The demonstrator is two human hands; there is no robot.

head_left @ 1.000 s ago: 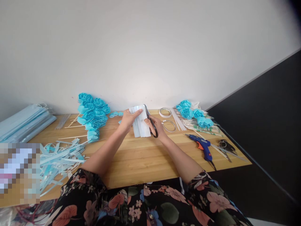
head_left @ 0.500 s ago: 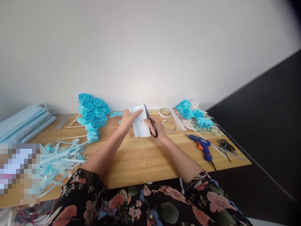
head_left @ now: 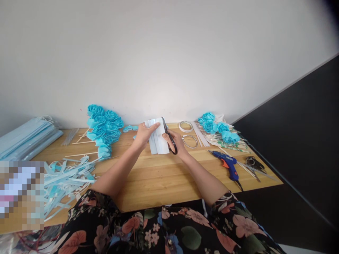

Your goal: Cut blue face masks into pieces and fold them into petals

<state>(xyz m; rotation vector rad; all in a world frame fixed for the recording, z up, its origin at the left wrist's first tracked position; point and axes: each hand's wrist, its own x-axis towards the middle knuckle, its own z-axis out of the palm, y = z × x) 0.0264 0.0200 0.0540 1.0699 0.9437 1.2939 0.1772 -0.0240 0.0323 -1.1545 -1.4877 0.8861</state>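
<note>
Above the far middle of the table [head_left: 159,180], a white mask [head_left: 159,141] is held upright by the left hand [head_left: 142,135], which is closed on its left edge with the index finger laid across the top. Scissors [head_left: 169,139] are gripped by the right hand [head_left: 177,141], closed through the black handles. The blades are set along the mask's right edge, pointing toward the wall. Bare wood is left between the hands and the near table edge. Blue flowers [head_left: 104,128] are piled near the left hand, and tape rings [head_left: 190,141] are just beside the right. A glue gun [head_left: 229,165] is laid well apart by the right edge, and strips [head_left: 66,176] are heaped at the left front.
</note>
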